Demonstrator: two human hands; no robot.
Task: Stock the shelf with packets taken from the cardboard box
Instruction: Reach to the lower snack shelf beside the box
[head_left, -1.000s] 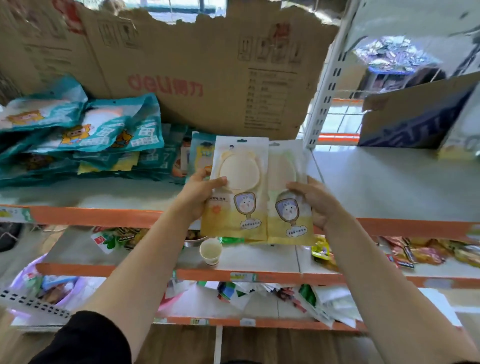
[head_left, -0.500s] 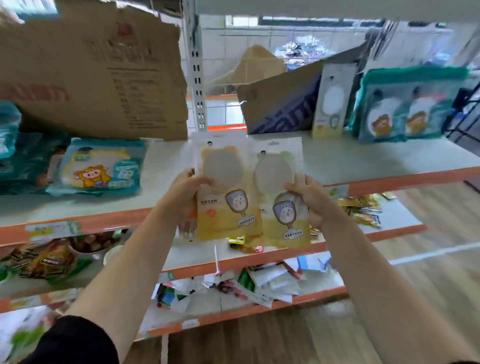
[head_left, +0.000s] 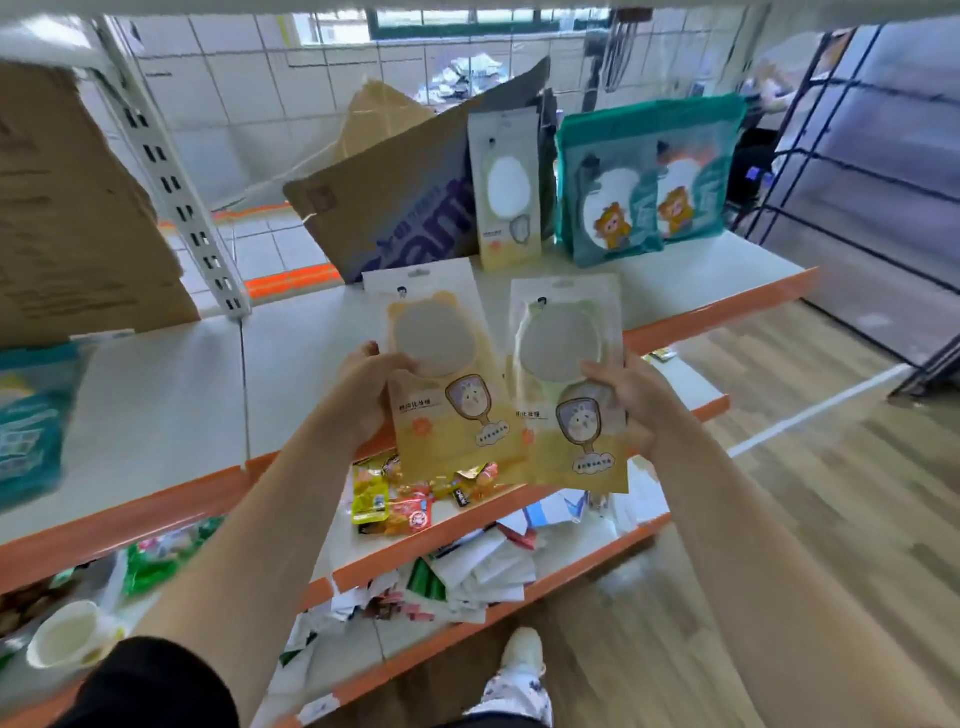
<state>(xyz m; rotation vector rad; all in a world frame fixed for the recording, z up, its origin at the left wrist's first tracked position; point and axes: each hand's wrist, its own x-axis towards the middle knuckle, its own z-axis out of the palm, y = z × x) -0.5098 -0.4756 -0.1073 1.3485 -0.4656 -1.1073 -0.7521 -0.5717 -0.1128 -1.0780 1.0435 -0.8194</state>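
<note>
I hold two flat yellow mirror packets upright in front of the top shelf (head_left: 166, 395). My left hand (head_left: 363, 387) grips the orange-framed packet (head_left: 447, 384) by its left edge. My right hand (head_left: 631, 400) grips the green-framed packet (head_left: 569, 395) by its right edge. The two packets are side by side with a small gap between them. At the back of the shelf, a third yellow packet (head_left: 509, 192) stands leaning against a cardboard box (head_left: 395, 213). Two teal packets (head_left: 644, 182) stand to its right.
A large cardboard sheet (head_left: 67, 223) stands at the left behind a white upright post (head_left: 176, 187). A teal packet (head_left: 31, 421) lies at the far left. Lower shelves hold snack packets (head_left: 395, 504), papers and a white cup (head_left: 67, 636). Wooden floor and a black rack (head_left: 852, 171) lie to the right.
My view has swung to the right along the shelf. The two packets have moved right with my hands and have come slightly apart. The standing packets are now straight ahead.
</note>
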